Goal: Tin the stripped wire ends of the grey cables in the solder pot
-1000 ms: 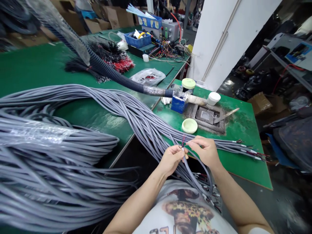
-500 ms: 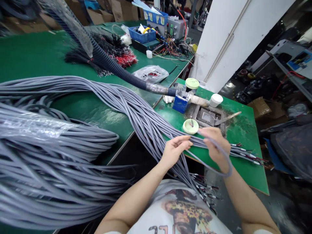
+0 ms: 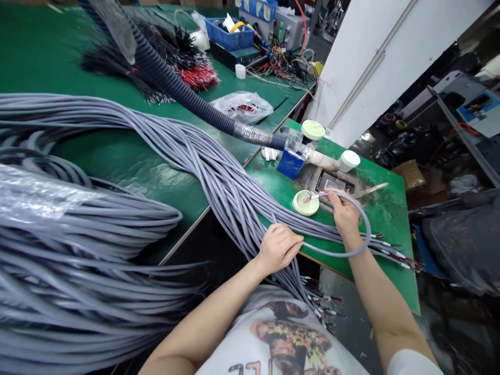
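Free room over green board (image 3: 267,178) left of pale dish (image 3: 299,211), blue box (image 3: 290,165) in the way behind

Smooth, satiny plastic on the grey cable (image 3: 367,224) at the pale dish (image 3: 306,212), itself matt plastic! Beneath the dish, the green desk (image 3: 267,179) gleams softly; behind the dish, ribbed plastic hose (image 3: 183,91); far left of the dish, crinkled, glossy clear film (image 3: 39,198).
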A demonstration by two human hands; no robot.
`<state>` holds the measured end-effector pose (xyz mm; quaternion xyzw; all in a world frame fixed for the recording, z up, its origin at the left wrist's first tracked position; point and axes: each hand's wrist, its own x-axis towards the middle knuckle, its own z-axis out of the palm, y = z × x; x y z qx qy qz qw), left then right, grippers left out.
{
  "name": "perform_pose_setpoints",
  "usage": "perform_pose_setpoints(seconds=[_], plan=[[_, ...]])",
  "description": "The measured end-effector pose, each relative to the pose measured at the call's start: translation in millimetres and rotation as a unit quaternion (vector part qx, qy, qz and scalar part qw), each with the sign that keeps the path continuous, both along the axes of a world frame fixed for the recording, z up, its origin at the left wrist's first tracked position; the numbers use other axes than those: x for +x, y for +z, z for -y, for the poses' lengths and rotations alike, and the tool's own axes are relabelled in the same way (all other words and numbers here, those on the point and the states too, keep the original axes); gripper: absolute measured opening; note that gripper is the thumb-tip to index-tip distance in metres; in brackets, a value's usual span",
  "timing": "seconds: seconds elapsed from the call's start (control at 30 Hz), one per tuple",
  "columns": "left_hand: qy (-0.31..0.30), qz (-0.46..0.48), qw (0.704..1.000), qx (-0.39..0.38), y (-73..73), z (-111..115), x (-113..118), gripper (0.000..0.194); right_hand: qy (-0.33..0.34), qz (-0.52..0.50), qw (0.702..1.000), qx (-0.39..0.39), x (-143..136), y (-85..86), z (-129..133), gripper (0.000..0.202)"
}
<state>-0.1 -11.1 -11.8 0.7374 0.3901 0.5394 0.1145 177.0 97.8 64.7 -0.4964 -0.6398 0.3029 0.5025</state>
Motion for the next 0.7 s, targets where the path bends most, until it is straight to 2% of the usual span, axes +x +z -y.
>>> perform_pose_setpoints(seconds=[0.2, 0.4, 0.6, 0.7], plan=[[0.000, -0.007, 1.000, 0.005, 0.4, 0, 0, 0.017, 0.000, 0.100, 0.994, 0.034, 1, -0.4, 0, 0.022], [0.002, -0.010, 1.000, 0.012, 1.4, 0, -1, 0.019, -0.002, 0.130, 0.989, 0.064, 0, 6.1, 2, 0.021], [0.002, -0.016, 1.000, 0.020, 1.7, 0, -2, 0.018, -0.075, 0.150, 0.979, 0.120, 21, 26.4, -7, 0.024], [0.002, -0.015, 1.000, 0.021, 1.9, 0, -2, 0.018, -0.110, 0.158, 0.971, 0.143, 39, 26.3, -23, 0.024]])
